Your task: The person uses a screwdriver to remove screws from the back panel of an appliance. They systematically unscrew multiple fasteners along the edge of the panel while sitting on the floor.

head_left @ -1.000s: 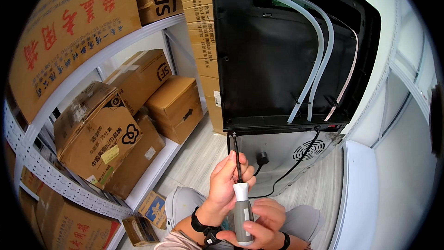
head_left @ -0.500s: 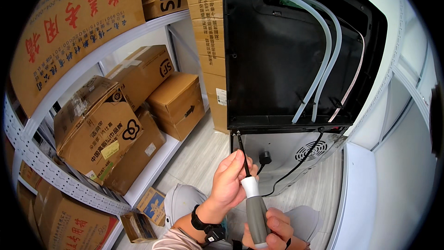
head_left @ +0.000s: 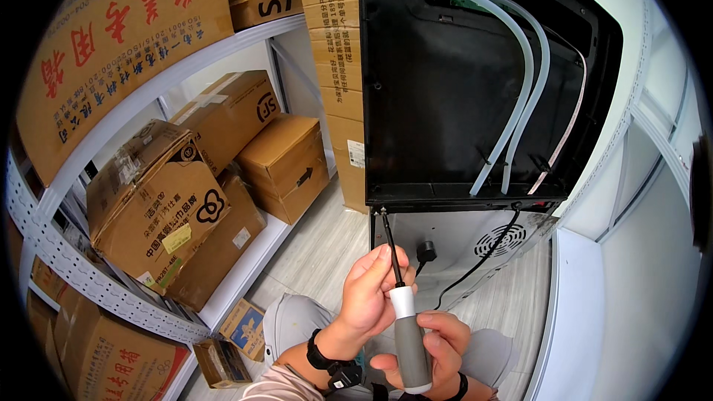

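A screwdriver [head_left: 409, 341] with a grey and white handle and a dark shaft has its tip at a small screw [head_left: 383, 211] below the lower left corner of a black back panel [head_left: 442, 126]. My left hand [head_left: 371, 289] pinches the shaft. My right hand [head_left: 434, 356] holds the handle, index and middle fingers along its right side, thumb lifted on the left. Two clear tubes [head_left: 523, 96] and a thin pale cord [head_left: 555, 156] hang inside the panel. Underneath, the grey metal casing [head_left: 468, 275] carries a round vent [head_left: 500, 240], a black knob-like fitting [head_left: 426, 250] and a black cable [head_left: 483, 263].
Shelving [head_left: 148, 315] on the left holds cardboard boxes [head_left: 152, 208]. A tall cardboard sheet [head_left: 342, 119] stands left of the appliance. Small boxes [head_left: 223, 364] sit at the lower left, my legs below me. A white wall and frame [head_left: 624, 267] are on the right.
My right fingers have shifted on the handle, rising over the last half second. Over the second the handle has tilted slightly and moved right, while the tip stays at the screw.
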A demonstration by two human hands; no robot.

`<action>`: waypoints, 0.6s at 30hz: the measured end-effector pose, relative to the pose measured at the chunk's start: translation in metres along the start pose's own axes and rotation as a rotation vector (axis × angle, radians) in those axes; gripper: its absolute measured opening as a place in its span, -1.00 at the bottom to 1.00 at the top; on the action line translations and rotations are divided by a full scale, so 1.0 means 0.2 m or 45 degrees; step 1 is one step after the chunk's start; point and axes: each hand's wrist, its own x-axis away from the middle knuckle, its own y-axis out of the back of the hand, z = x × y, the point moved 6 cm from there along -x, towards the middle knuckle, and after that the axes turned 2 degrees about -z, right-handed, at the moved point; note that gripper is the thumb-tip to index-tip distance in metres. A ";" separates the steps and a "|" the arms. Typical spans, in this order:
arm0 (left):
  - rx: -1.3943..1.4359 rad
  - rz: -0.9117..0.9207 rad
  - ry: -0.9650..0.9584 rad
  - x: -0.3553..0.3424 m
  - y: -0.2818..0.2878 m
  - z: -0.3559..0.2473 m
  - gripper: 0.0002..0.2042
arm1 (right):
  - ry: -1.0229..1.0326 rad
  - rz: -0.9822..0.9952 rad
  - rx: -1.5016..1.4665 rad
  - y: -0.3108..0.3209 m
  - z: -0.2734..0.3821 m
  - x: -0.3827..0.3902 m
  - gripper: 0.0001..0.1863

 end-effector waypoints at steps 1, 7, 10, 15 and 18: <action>0.017 -0.001 0.011 0.00 0.00 0.00 -0.69 | -0.014 0.009 -0.016 0.00 0.00 0.01 -0.18; 0.045 -0.023 0.000 -0.03 0.02 0.00 -0.70 | 0.075 -0.081 0.006 0.02 0.00 0.03 -0.18; -0.023 0.013 -0.022 -0.04 0.03 -0.01 -0.73 | 0.083 -0.072 0.044 0.02 0.00 0.03 -0.17; -0.059 0.065 -0.056 -0.04 0.03 -0.02 -0.76 | 0.125 -0.160 0.050 0.02 0.01 0.04 -0.18; -0.059 0.109 -0.057 -0.05 0.02 -0.02 -0.76 | 0.118 -0.145 0.042 0.03 0.01 0.03 -0.20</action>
